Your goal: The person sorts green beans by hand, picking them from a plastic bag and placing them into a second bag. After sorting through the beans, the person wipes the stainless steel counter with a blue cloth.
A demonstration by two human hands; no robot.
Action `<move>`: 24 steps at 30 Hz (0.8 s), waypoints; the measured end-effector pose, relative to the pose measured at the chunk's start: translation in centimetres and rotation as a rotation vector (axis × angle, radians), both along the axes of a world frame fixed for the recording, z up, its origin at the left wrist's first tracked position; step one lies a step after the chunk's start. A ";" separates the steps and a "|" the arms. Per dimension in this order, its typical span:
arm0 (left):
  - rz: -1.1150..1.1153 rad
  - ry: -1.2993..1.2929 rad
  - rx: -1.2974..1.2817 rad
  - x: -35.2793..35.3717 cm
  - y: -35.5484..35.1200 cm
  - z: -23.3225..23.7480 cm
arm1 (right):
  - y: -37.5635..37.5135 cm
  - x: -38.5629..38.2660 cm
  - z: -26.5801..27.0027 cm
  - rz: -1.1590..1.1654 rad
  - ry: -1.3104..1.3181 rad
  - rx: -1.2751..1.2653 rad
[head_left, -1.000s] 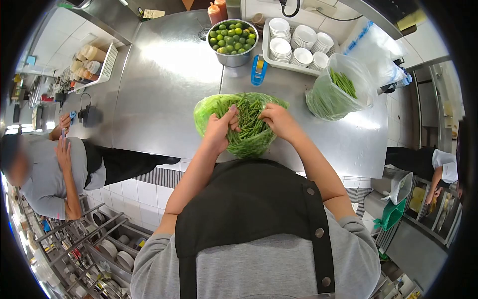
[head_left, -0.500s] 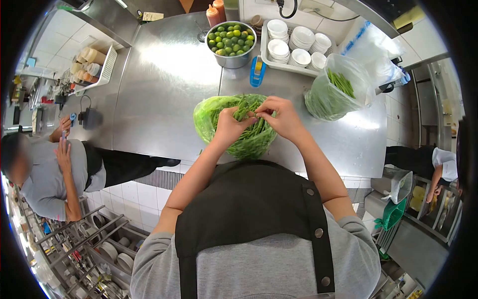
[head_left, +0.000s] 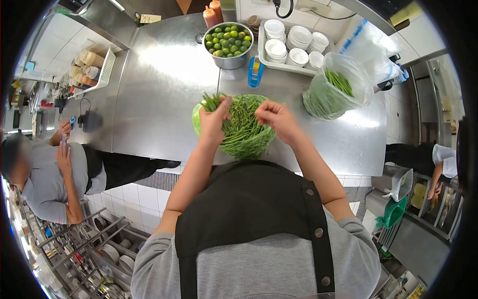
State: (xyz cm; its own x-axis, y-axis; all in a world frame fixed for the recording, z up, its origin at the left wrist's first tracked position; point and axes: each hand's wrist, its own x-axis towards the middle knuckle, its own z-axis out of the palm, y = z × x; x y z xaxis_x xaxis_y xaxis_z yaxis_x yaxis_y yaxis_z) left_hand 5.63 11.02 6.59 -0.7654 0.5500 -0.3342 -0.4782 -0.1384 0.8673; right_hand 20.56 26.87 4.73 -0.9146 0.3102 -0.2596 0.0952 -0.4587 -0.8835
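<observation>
In my left hand [head_left: 213, 124] is a small bunch of green beans [head_left: 211, 101], its ends sticking up past my closed fingers. This hand is above the left side of an open green plastic bag [head_left: 249, 148]. Inside the bag lies a heap of loose green beans [head_left: 242, 119]. My right hand [head_left: 279, 119] is at the bag's right side, thumb and fingers drawn together in a pinch. Whatever is between those fingertips, if anything, is too small and blurred to make out.
A bowl of limes [head_left: 228, 61], a blue tape dispenser [head_left: 256, 74] and a tray [head_left: 291, 69] of stacked white dishes stand behind. At right is a clear bag [head_left: 318, 102] of green beans. Co-workers [head_left: 50, 164] stand at left and far right. Sauce bottles [head_left: 210, 17] are at the back.
My hands have parted. The left has moved left and now raises the bunch; the right has drawn slightly away to the right. More of the heap in the bag shows between them.
</observation>
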 end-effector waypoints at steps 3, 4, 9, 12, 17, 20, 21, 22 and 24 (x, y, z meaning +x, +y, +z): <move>0.079 -0.270 0.188 -1.3 -0.6 0.1 | -1.0 0.1 -1.9 0.220 -0.213 0.289; 0.091 -0.286 0.196 -1.4 -0.7 0.0 | -1.4 0.1 -1.8 0.199 -0.196 0.264; 0.116 -0.288 0.183 -1.5 -1.3 -0.5 | -3.8 -1.1 0.5 0.055 -0.032 0.163; 0.136 -0.302 0.182 -1.0 -1.0 -0.6 | -2.9 -1.7 -0.1 -0.004 -0.010 0.384; 0.184 -0.430 0.167 -1.4 -1.3 -2.7 | -3.4 -2.5 2.4 -0.337 0.278 0.342; 0.209 -0.512 0.239 -2.3 -2.5 -4.9 | -2.6 -2.5 2.0 -0.368 0.252 0.340; 0.214 -0.528 0.267 -2.4 -2.6 -4.6 | -2.0 -2.0 1.7 -0.290 0.186 0.370; 0.218 -0.549 0.252 -2.3 -2.5 -4.3 | -1.6 -1.6 1.2 -0.212 0.120 0.398; 0.231 -0.589 0.223 -2.1 -2.6 -3.4 | -0.9 -0.7 -0.5 0.054 -0.035 0.656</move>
